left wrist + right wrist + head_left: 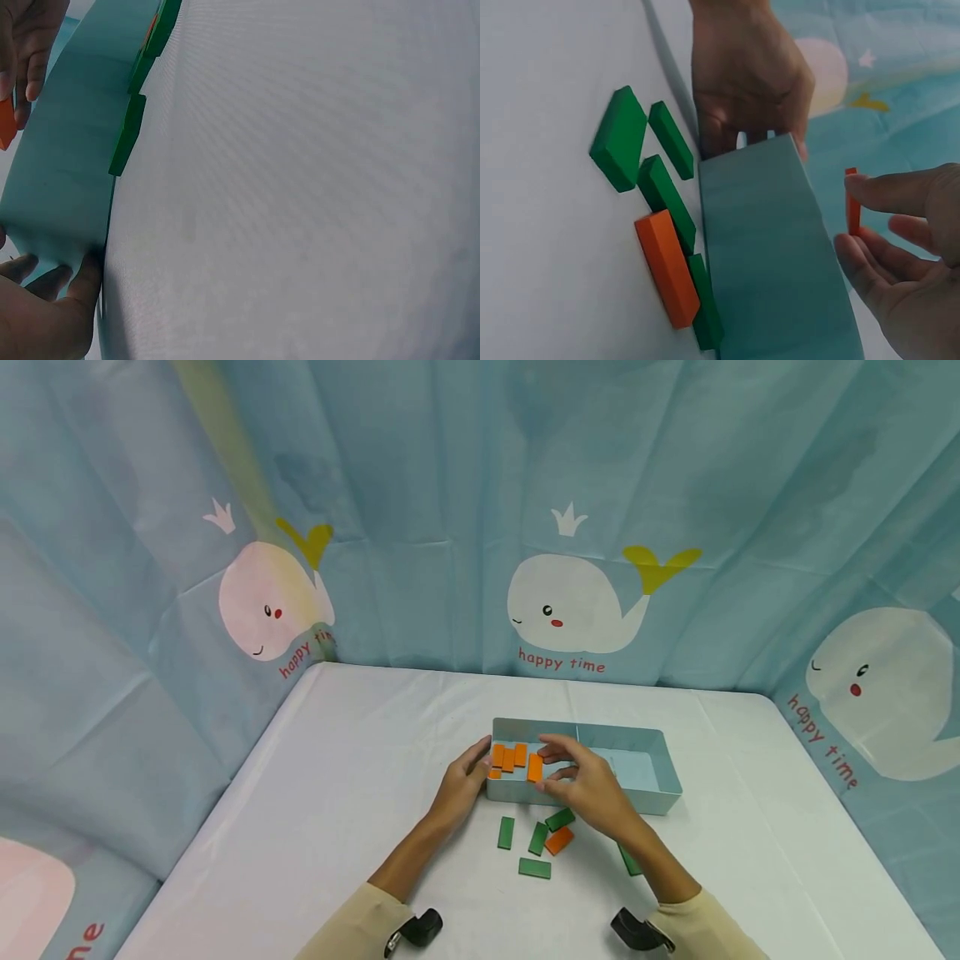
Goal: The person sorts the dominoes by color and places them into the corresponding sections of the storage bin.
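A light blue box (648, 797) with a divider stands on the table. My left hand (458, 787) grips its left end, fingers against the outer wall. Over the left compartment, my right hand (588, 782) pinches an orange block (535, 768) between thumb and fingertips. The right wrist view shows this block edge-on between the fingertips of the right hand (907, 240). Several orange blocks (508, 758) lie together at the left end inside the box. In front of it, an orange block (559, 841) lies among several green blocks (535, 867).
Another green block (628, 860) lies partly under the right forearm. The box's right compartment (633, 768) shows its bare floor. A white cloth covers the table (337, 760), and blue curtains with whale prints (573, 602) hang behind and at both sides.
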The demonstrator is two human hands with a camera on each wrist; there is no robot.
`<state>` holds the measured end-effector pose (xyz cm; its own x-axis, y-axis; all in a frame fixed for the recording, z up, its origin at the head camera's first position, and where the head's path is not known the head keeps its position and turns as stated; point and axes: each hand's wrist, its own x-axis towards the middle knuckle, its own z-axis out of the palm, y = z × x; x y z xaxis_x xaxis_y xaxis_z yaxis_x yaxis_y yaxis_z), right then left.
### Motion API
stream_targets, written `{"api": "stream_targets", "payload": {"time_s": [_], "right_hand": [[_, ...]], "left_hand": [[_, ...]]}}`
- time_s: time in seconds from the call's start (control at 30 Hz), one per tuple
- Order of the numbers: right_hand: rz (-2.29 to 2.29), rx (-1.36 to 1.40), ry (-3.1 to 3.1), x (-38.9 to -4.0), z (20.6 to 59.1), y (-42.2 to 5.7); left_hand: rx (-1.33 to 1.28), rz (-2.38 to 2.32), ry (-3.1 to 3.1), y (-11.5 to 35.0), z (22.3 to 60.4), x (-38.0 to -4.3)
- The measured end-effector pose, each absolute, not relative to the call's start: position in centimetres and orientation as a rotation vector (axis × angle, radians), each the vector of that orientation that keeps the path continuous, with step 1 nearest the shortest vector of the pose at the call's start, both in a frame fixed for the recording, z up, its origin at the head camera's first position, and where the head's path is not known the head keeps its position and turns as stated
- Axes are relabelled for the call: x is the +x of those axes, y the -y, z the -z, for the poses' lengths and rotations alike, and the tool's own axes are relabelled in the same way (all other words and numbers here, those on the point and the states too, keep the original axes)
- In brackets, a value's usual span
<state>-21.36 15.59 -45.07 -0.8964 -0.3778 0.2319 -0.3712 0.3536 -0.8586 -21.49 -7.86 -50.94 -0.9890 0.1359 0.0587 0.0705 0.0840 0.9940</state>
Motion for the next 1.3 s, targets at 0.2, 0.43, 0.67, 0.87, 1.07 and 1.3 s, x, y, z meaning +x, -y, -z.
{"api": "stream_targets", "payload": {"time_s": [0.2,0.43,0.67,0.87,1.07,1.3], "right_hand": [[1.595,-0.710,-2.578,-22.3,45.1,-15.2],[1.560,-0.682,-2.561,-23.2,44.9,-14.8],[1.524,-0.651,-2.559,-23.7,45.2,-14.5],[1.485,-0.618,-2.568,-24.3,45.3,-14.2],[1.456,-0.585,-2.555,-25.1,45.1,-13.9],[1.402,-0.541,-2.534,-25.8,45.1,-13.5]], "left_hand": [[0.194,-2.075,-2.277,7.8,50.9,-21.5],[0.177,-2.061,-2.285,7.8,50.8,-21.4],[0.186,-2.041,-2.295,7.8,50.7,-21.4],[0.185,-2.056,-2.287,7.9,50.6,-21.3],[0.179,-2.076,-2.277,7.8,50.8,-21.5],[0.177,-2.072,-2.286,7.7,50.9,-21.6]]}}
